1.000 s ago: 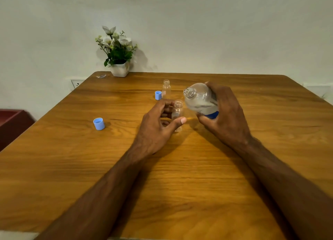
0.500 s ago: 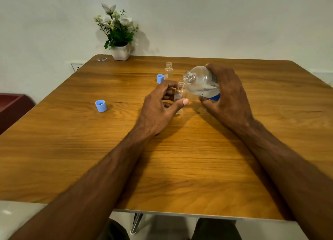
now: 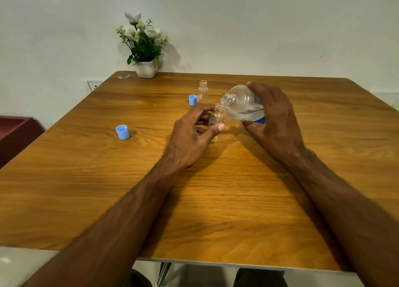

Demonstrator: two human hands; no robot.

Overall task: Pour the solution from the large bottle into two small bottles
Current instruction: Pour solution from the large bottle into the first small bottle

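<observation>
Big bottle tilted in right hand, left hand gripping vial; tiny mouth, fast tilt probably spills.

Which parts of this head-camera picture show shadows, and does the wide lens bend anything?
Head view: the plant casts a soft shadow rightward on the wall; both forearms throw dark shadows on the table; the table's edges splay outward toward the corners, a wide-angle effect; the large bottle shows faint highlights.

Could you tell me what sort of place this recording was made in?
Probably a plain home or office room: a wooden table against a bare white wall, a small potted flower for decoration, and a wall socket.
</observation>
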